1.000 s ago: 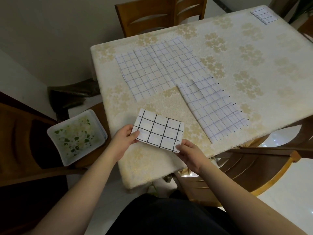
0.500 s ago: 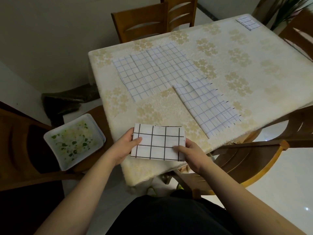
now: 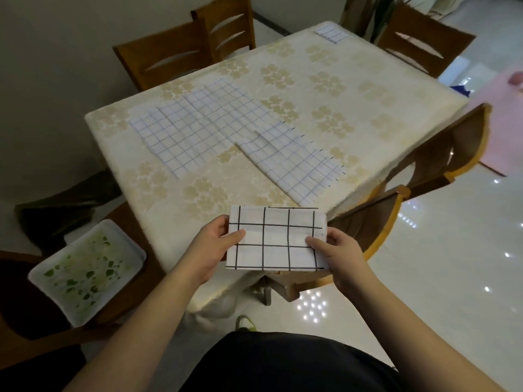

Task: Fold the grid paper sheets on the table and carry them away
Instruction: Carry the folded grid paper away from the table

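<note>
A folded grid sheet (image 3: 276,239) with bold black lines hangs in the air just off the table's near corner. My left hand (image 3: 215,247) pinches its left edge and my right hand (image 3: 336,251) pinches its right edge. On the table (image 3: 353,89) lie two unfolded grid sheets: a wide one (image 3: 192,125) at the left and a narrower one (image 3: 294,162) overlapping it, near the right edge. A small folded grid sheet (image 3: 331,33) rests at the far corner.
Wooden chairs stand behind the table (image 3: 181,55), at the far right (image 3: 424,43) and close on the right (image 3: 410,188). A chair at my left carries a white cushion with green leaf print (image 3: 87,273). Glossy floor spreads to the right.
Both hands have lifted the folded sheet off the table and drawn it toward me, past the table's near edge. The view has swung right, showing more floor and chairs.
</note>
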Motion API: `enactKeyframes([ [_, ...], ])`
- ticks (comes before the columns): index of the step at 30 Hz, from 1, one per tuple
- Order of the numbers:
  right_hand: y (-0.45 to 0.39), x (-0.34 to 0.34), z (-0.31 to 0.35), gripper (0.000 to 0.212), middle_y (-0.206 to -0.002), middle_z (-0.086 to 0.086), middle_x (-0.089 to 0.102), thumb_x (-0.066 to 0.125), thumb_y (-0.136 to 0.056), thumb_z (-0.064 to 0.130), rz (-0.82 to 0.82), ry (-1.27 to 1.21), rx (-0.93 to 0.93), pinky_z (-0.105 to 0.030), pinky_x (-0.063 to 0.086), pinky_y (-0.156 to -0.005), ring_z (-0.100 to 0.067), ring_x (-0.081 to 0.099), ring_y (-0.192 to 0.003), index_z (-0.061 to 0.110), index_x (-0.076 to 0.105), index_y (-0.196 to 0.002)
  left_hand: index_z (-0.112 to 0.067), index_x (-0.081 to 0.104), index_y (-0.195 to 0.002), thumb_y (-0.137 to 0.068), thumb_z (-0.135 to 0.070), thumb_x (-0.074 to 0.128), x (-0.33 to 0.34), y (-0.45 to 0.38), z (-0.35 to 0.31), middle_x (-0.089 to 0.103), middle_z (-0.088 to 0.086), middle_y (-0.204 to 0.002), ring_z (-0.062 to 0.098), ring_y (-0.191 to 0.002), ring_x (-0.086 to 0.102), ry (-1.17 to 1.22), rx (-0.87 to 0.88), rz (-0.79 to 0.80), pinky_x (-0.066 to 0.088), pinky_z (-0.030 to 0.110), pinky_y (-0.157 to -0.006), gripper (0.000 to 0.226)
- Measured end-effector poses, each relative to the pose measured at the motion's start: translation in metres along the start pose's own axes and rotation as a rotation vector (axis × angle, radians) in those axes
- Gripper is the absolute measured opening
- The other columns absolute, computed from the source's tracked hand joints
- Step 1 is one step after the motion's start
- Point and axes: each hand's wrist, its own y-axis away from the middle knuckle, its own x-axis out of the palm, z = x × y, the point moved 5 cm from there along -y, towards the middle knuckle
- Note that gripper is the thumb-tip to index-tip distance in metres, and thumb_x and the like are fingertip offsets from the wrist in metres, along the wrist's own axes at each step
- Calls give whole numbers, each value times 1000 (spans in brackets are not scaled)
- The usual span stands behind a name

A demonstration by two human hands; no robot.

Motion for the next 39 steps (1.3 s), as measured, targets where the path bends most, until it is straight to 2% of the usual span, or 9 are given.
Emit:
enactKeyframes([
  [4, 27, -61, 3, 14, -99, -11, 74, 67, -89, 10, -102, -99, -45, -43, 59, -86, -30, 70, -96, 10, 69, -103, -12, 64, -107, -96, -10, 58, 57, 13, -7, 73, 5, -103, 19, -87, 71, -52, 0, 6, 57, 29, -60, 12],
  [7, 51, -116, -5, 13, -98, -11, 76, 64, -92, 10, -165, -154, -58, -47, 57, -90, -33, 70, -98, 9, 71, -102, -6, 63, -107, -96, -11, 58, 111, 24, -8, 71, 11, -100, 20, -82, 68, -97, 0, 40, 58, 29, -58, 14],
  [11, 85, -198, -24, 10, -93, -11, 76, 63, -92, 12, -269, -193, -45, -47, 57, -85, -28, 72, -88, 9, 72, -96, -9, 63, -99, -94, -9, 60, 193, 44, 2, 72, 4, -93, 13, -68, 67, -127, -2, 128, 52, 24, -48, 6],
  [15, 115, -273, -51, 12, -98, -18, 74, 63, -92, 10, -380, -272, -26, -39, 57, -75, -25, 71, -82, 4, 71, -98, -4, 62, -108, -95, -9, 59, 272, 61, 16, 71, 13, -98, 11, -66, 67, -208, -10, 273, 48, 20, -47, 14],
  [18, 134, -314, -65, 15, -101, -23, 72, 63, -92, 9, -443, -348, -22, -37, 55, -74, -28, 69, -84, 0, 68, -102, -11, 60, -111, -92, -15, 63, 319, 66, 22, 71, 17, -104, 17, -80, 68, -271, 1, 332, 53, 26, -58, 19],
  [23, 150, -357, -76, 14, -102, -19, 73, 61, -93, 9, -522, -455, -35, -39, 55, -78, -27, 70, -85, 1, 66, -103, -16, 61, -114, -90, -15, 67, 376, 70, 29, 74, 8, -97, 19, -82, 71, -301, 9, 435, 53, 28, -65, 25],
  [27, 147, -378, -78, 16, -101, -15, 75, 60, -94, 10, -540, -501, -41, -38, 55, -79, -27, 72, -91, 2, 67, -106, -13, 61, -117, -86, -9, 71, 405, 58, 34, 74, 8, -102, 24, -93, 72, -294, -18, 466, 56, 31, -76, 33],
  [32, 127, -405, -75, 17, -101, -13, 75, 60, -94, 10, -576, -512, -30, -32, 58, -69, -23, 73, -87, 2, 66, -108, -15, 62, -118, -86, -11, 71, 439, 29, 34, 73, 11, -103, 24, -90, 72, -300, -37, 495, 55, 30, -70, 33],
  [39, 61, -446, -42, 13, -97, -12, 75, 58, -95, 11, -651, -482, -28, -33, 57, -73, -21, 71, -83, 6, 67, -104, -15, 61, -115, -94, -17, 62, 493, -43, 30, 75, 4, -98, 13, -77, 70, -264, -100, 472, 50, 21, -51, 21],
])
